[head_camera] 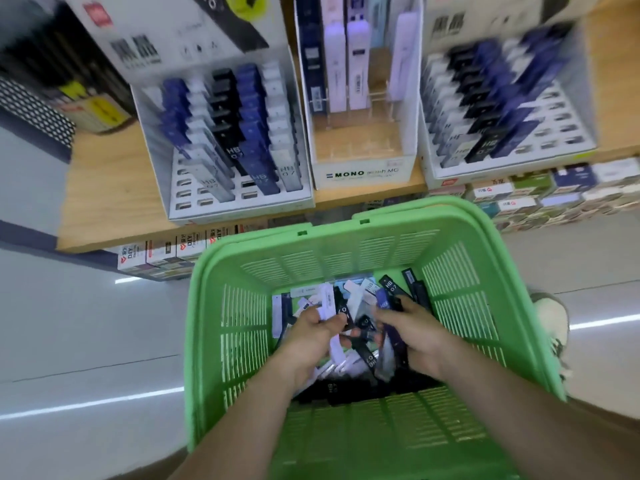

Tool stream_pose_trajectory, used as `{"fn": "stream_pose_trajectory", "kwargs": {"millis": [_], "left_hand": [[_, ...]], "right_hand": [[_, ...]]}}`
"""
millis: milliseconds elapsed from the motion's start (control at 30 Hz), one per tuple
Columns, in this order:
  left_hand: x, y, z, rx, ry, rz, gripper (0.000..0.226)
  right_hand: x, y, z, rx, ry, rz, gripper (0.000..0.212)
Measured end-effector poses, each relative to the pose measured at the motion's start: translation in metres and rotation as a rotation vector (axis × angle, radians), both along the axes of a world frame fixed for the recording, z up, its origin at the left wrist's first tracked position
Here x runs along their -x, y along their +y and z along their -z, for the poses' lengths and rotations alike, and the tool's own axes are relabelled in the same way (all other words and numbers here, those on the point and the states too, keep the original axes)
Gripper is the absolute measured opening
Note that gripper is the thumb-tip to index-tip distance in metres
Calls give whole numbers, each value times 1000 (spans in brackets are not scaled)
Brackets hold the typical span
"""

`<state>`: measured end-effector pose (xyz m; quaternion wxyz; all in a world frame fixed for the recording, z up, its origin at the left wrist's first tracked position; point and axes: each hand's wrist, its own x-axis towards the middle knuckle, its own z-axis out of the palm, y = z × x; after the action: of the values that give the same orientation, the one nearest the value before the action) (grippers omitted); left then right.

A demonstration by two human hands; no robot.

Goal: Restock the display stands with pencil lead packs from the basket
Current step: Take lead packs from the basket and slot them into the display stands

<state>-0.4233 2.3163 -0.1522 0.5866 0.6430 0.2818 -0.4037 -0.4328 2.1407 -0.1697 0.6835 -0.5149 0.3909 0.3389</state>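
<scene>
Green plastic basket (450, 271), lower centre, heaped with lead packs (367, 356); left hand (308, 337) gripping a white pack (325, 303), right hand (415, 330) clamped on dark packs (387, 300).

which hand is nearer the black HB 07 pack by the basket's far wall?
Right. The right hand sits just short of the black HB 07 pack, fingertips close to it; the left hand is further off, to its left.

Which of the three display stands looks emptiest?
The middle white cardboard stand marked MONO: few tall packs at back, front bare; left stand and right stand are fuller.
</scene>
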Motion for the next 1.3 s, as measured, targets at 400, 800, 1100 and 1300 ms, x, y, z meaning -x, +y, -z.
{"fn": "stream_pose_trajectory", "kwargs": {"millis": [400,800,1100,1300], "left_hand": [[2,-39,-138,-274,-562,347,20],[-47,-25,-268,-4,-710,31,14],[-69,-54,-302,312,-646,-349,12],[-79,-51,-305,395,-664,-277,17]], "right_hand": [[-10,16,-135,-167,-239,94,34],[-30,0,-263,-367,-434,78,28],[-48,4,-318,-267,-501,-166,30],[-63,-1,-312,-116,-575,-207,21]]}}
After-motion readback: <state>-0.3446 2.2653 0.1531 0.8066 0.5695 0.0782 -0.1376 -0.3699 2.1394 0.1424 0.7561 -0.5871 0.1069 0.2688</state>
